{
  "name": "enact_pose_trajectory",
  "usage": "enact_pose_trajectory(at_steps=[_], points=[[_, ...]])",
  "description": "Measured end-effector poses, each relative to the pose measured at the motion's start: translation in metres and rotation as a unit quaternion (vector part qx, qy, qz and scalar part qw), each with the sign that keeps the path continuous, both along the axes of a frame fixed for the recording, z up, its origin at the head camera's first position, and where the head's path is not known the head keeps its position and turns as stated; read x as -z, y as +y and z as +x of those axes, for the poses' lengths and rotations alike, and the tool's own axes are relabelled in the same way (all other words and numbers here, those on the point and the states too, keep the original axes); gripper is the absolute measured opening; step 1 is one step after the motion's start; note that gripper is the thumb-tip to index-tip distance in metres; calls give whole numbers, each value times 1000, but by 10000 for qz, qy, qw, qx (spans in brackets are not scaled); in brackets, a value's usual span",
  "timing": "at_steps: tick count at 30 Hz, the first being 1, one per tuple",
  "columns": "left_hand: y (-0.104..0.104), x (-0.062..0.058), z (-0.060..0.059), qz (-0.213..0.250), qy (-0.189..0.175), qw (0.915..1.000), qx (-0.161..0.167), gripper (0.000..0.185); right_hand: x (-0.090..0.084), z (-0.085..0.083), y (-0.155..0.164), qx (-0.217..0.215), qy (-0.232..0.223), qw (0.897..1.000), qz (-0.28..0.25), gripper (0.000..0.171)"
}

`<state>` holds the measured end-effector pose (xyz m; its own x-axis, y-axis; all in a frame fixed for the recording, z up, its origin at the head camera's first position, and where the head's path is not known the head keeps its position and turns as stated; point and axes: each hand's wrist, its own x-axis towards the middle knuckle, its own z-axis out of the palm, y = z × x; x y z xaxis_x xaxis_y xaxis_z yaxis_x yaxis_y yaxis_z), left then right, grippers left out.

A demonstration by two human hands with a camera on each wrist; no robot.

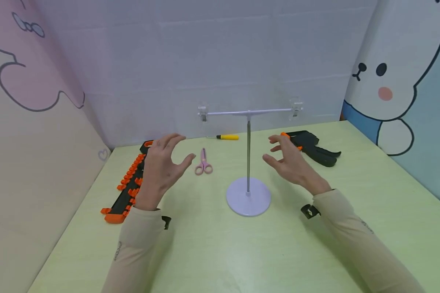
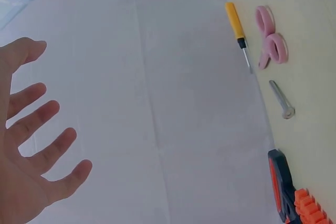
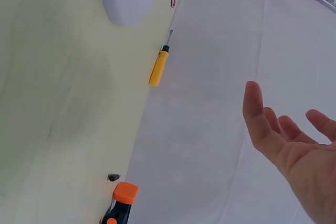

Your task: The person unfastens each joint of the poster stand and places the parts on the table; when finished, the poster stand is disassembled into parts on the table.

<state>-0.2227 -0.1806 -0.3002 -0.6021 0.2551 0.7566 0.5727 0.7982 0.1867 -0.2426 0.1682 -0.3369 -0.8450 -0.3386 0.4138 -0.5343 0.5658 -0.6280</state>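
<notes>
Both bare hands are raised above the table with fingers spread and loosely bent, holding nothing. My left hand (image 1: 161,173) is over the black rack with orange clips (image 1: 124,201), hiding part of it. To its right lie small pink scissors (image 1: 204,162). My right hand (image 1: 293,165) hovers just left of a black hand tool with orange tips (image 1: 309,142). Between the hands stands a T-shaped white stand (image 1: 248,205) with a metal pole and clear clips at its bar ends. A yellow-handled screwdriver (image 1: 229,137) lies behind the scissors. In the left wrist view a metal bolt (image 2: 282,99) shows.
A pale cloth backdrop (image 1: 220,57) rises behind the light table (image 1: 223,252). Printed side panels (image 1: 392,106) stand left and right. A small dark piece (image 3: 113,177) lies beside the black tool in the right wrist view.
</notes>
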Motion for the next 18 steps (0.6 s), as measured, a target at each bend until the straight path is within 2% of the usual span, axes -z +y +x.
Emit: enact_pose_trajectory(at_steps=[9,13,18], points=[[0,-24,18,599,441,9968,295,42,-8,7,-10,-183,-18,9997,-188,61],[2,-37,25,563,759,9946,423,44,-10,10,-14,-339,-6,9991,-235,62],[9,-63,32,443,1410,9865,699,41,-14,14,-20,-501,42,9982,-324,61]])
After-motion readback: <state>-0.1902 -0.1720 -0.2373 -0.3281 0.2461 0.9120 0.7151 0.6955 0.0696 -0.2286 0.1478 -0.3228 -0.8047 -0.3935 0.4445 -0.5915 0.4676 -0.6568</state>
